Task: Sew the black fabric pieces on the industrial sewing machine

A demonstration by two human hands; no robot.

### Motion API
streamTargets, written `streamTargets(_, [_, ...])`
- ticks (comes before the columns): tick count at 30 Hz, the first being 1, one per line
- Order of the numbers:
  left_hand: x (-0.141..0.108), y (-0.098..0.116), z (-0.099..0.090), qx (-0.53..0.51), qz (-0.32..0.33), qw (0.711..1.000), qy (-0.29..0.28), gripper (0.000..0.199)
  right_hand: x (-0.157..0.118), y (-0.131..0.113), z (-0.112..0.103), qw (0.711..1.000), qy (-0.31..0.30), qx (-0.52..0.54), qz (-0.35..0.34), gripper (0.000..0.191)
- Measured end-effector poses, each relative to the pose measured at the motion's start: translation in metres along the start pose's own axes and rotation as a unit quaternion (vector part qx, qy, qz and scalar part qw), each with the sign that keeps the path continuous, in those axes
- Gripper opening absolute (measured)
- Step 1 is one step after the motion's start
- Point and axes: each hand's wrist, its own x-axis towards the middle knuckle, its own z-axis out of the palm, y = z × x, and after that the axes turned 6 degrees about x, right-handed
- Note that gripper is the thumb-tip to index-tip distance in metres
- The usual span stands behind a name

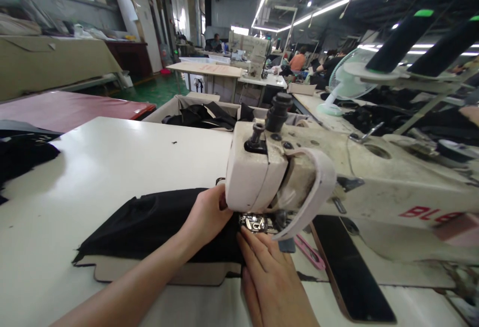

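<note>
A black fabric piece [149, 222] with a beige layer [160, 273] under its near edge lies on the white table, one end at the sewing machine [250, 172]. My left hand [207, 214] is over the cloth, its fingers curled closed against the left side of the machine head. What its fingertips grip is hidden. Flat beside the metal presser foot [254, 223] rests my right hand [271, 272], fingers stretched out, touching the cloth's right end. The needle is not visible behind the machine head.
Right of my right hand lie pink thread snips [310, 252] and a phone [354, 272]. Behind the table stands a bin of black pieces [205, 115]. Dark cloth [26, 160] sits at the left edge. Thread cones [400, 42] and a fan [348, 77] stand at right.
</note>
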Motion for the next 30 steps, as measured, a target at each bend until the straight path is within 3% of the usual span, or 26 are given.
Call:
streamTargets(3, [-0.028, 0.003, -0.015, 0.063, 0.111, 0.992, -0.018, 0.012, -0.005, 0.001, 0.001, 0.999, 0.005, 0.042, 0.008, 0.053])
streamTargets(5, [-0.050, 0.005, -0.022, 0.133, 0.221, 0.961, -0.095, 0.018, -0.008, 0.001, 0.001, 0.994, 0.041, 0.095, 0.032, 0.044])
streamTargets(7, [-0.063, 0.006, -0.025, 0.187, 0.276, 0.931, -0.150, 0.021, -0.010, -0.001, 0.000, 0.986, 0.068, 0.137, 0.059, 0.033])
streamTargets(11, [-0.061, 0.007, -0.027, 0.208, 0.283, 0.923, -0.158, 0.032, -0.013, -0.009, -0.008, 0.976, 0.078, 0.188, 0.079, 0.024])
streamTargets(14, [-0.053, 0.004, -0.027, 0.211, 0.292, 0.922, -0.142, 0.031, -0.019, -0.015, -0.009, 0.987, 0.065, 0.144, 0.044, 0.036])
streamTargets(18, [-0.055, 0.001, -0.021, 0.269, 0.335, 0.895, -0.117, 0.027, -0.028, -0.018, 0.000, 1.000, -0.007, 0.010, -0.003, 0.062])
streamTargets(24, [-0.067, 0.011, -0.010, 0.301, 0.325, 0.889, -0.119, 0.017, -0.029, -0.013, 0.005, 0.999, -0.028, -0.021, -0.032, 0.066])
streamTargets(30, [-0.065, 0.004, -0.006, 0.363, 0.338, 0.861, -0.114, 0.026, -0.020, -0.001, -0.002, 0.998, -0.041, -0.001, -0.048, 0.064])
